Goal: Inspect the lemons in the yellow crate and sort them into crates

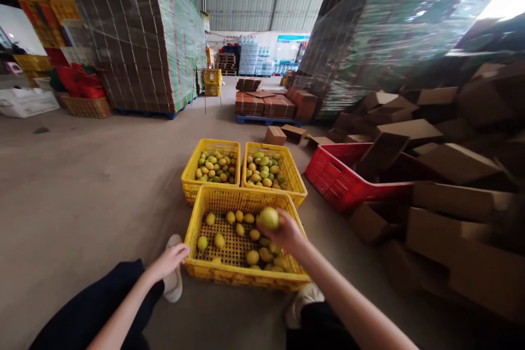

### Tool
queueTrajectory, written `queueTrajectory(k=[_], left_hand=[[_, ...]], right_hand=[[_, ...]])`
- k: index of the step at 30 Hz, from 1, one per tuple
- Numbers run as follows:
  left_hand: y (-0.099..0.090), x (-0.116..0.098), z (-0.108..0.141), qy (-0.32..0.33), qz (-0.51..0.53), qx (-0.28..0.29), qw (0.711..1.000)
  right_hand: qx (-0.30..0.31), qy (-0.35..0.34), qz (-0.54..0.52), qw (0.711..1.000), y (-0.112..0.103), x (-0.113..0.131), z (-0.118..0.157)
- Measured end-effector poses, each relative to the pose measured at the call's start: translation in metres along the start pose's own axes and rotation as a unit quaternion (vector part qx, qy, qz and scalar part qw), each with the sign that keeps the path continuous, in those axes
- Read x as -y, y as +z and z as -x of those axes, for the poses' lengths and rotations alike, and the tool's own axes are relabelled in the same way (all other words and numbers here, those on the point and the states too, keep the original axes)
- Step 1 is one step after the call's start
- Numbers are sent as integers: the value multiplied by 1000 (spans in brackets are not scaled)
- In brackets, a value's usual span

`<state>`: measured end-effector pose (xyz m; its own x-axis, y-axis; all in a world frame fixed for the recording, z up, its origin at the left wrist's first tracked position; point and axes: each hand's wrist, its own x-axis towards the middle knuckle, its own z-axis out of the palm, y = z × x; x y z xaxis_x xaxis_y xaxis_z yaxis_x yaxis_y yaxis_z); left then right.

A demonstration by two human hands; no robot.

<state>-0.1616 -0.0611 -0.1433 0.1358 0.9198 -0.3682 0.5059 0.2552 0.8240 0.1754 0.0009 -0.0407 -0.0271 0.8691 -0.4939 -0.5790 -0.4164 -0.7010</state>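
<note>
My right hand [287, 232] holds a yellow-green lemon [269, 219] above the right side of the near yellow crate [246, 278]. Inside that crate, several lemons [219, 240] lie scattered on the perforated bottom, with a denser heap along the right side, partly hidden by my right hand and forearm. My left hand [172, 261] is at the crate's left side, its fingers together and gripping the rim. Behind it, two more yellow crates stand side by side, the left one [189, 188] and the right one [296, 183], both holding many yellow and green lemons.
To the right, a red crate [342, 186] sits against a pile of empty cardboard boxes [455, 224]. Flattened cartons [262, 106] are stacked on a blue pallet [266, 120] ahead. Tall wrapped stacks [123, 33] rise on both sides. My feet flank the near crate.
</note>
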Motion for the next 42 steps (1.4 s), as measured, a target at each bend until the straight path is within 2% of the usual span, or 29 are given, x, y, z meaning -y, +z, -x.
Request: queueTrajectory(k=[2, 4, 6, 9, 12, 15, 20, 22, 26, 28, 30, 34, 38, 42], left_hand=[[1, -4, 0, -4, 16, 0, 1000], [3, -5, -1, -6, 10, -1, 1000], [5, -1, -2, -4, -1, -6, 1000], [10, 7, -4, 2, 0, -5, 1000], [15, 7, -5, -1, 8, 7, 1000], [21, -2, -15, -7, -15, 26, 1000], [46, -13, -66, -32, -89, 65, 993], [61, -11, -93, -45, -133, 71, 988], [84, -2, -150, -74, -236, 44, 968], [88, 5, -179, -90, -283, 25, 954], [90, 12, -208, -101, -322, 16, 941], [92, 27, -257, -112, -373, 34, 920], [95, 39, -285, -125, -405, 51, 904], [100, 37, -292, -130, -412, 62, 900]], right_hand=[[-53, -17, -9, 998, 9, 45, -26], [-74, -11, -10, 997, 5, 62, -35], [-40, 31, -5, 999, -8, 54, -28], [26, 107, -6, 994, -35, 26, -4], [2, 112, -31, 993, -53, 10, 13], [-33, 90, -49, 994, -60, 11, 15], [-30, 92, -59, 994, -74, 13, 11], [-60, 95, -55, 992, -82, 8, 11], [-120, 137, -37, 983, -97, -5, 12], [-118, 157, -41, 980, -103, -10, 14], [-89, 183, -60, 977, -108, -15, 18], [-37, 234, -106, 966, -117, -20, 25], [-39, 256, -102, 961, -117, -21, 26], [-63, 249, -106, 961, -113, -20, 24]])
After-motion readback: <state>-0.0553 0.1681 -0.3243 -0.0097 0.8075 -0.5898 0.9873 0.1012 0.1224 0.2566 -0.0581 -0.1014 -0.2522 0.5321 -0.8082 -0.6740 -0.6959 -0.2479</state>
